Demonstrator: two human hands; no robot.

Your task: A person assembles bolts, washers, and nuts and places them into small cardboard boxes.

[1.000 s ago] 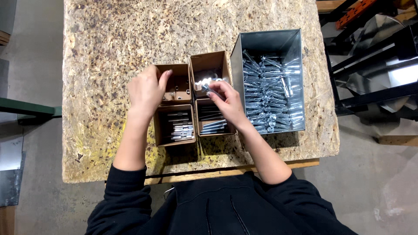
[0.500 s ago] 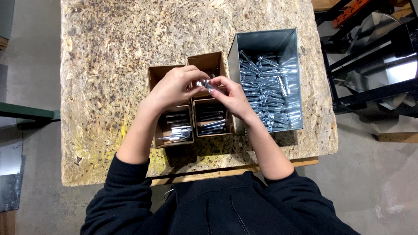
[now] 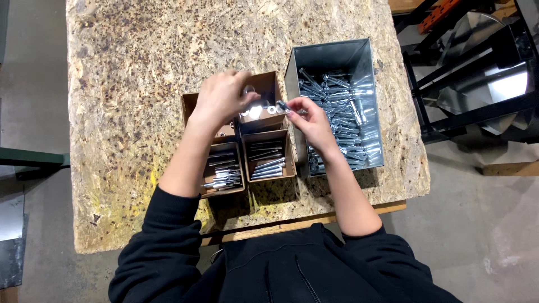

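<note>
Over the washer box [image 3: 264, 90], left hand [image 3: 222, 100] curls, picking; contents hidden. Right hand [image 3: 311, 119] pinches a bolt [image 3: 283, 106] level beside the bin [image 3: 359, 62], ready for threading.

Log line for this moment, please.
left hand: over far cardboard box of washers | right hand: pinching bolt beside metal bin | near boxes: bolts

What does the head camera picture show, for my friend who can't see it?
Two hands work over small boxes of metal parts on a wooden table. The left hand reaches into a cardboard box; the right hand pinches a bolt beside a metal bin of bolts.
</note>
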